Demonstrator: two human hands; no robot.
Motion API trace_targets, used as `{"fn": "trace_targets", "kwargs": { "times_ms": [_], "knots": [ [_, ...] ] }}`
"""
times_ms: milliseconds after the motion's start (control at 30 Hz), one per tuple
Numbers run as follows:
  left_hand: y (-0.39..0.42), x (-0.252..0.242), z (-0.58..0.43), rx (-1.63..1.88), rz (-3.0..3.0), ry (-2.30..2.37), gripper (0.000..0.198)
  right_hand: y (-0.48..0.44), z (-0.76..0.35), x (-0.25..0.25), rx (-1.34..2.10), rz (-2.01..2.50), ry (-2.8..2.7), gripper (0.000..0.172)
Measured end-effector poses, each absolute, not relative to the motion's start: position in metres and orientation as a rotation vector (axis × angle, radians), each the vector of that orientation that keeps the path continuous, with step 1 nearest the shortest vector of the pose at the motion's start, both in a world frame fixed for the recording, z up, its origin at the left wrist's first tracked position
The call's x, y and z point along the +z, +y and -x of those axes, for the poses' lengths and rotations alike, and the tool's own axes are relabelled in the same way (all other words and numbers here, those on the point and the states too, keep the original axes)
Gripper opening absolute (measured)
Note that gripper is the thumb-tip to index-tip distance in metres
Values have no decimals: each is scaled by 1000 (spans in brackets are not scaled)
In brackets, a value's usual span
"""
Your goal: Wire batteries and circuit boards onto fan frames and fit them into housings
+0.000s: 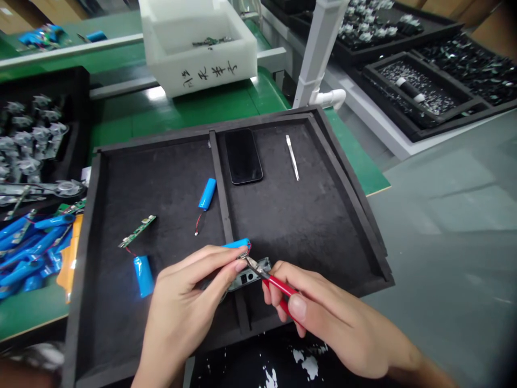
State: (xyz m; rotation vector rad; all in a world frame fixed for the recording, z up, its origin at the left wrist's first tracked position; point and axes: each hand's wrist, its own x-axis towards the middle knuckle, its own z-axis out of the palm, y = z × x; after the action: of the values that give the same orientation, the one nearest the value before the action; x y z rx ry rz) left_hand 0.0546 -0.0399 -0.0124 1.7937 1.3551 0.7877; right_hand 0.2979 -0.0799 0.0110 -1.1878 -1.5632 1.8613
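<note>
Above the tray (161, 178), the left hand (183, 299) pinches a small part (243, 255), mostly hidden, between thumb and fingertips at the tips of the pliers (283, 287), whose red handles the right hand's (319, 310) fingers grip. Left fingers hide much of the battery (238, 244) and the case (251, 277) beneath. Black handwritten characters on the bin (202, 70) are hard to read.

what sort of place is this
Probably an electronics assembly workshop: a heap of blue battery-like cells lies at the left, a green circuit board rests in the black tray, and the right hand holds red-handled pliers.
</note>
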Motion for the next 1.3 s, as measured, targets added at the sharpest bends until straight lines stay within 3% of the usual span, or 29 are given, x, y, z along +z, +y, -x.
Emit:
{"fn": "trace_targets", "kwargs": {
  "times_ms": [400,667,767,867,967,1033,1300],
  "knots": [
    [-55,-14,-69,1091,-2069,1469,30,-87,-279,-3,1881,1120,-1321,36],
    [-57,-22,-56,1171,-1680,1529,27,-89,-310,4,1817,1249,-1595,29],
    [-56,-19,-43,1206,-1730,1474,34,-86,-331,-4,1543,1328,-1787,26],
    [-54,-8,-33,1214,-1901,1286,35,-77,-343,-23,993,1655,-1942,30],
    [-50,-1,-34,1083,-2084,1021,38,-69,-340,-40,463,1831,-2101,41],
    [-49,-3,-41,936,-2146,897,38,-68,-331,-41,334,1808,-2124,49],
    [-64,-21,-57,693,-2169,815,28,-52,-291,-11,738,1414,-2116,33]
  ]
}}
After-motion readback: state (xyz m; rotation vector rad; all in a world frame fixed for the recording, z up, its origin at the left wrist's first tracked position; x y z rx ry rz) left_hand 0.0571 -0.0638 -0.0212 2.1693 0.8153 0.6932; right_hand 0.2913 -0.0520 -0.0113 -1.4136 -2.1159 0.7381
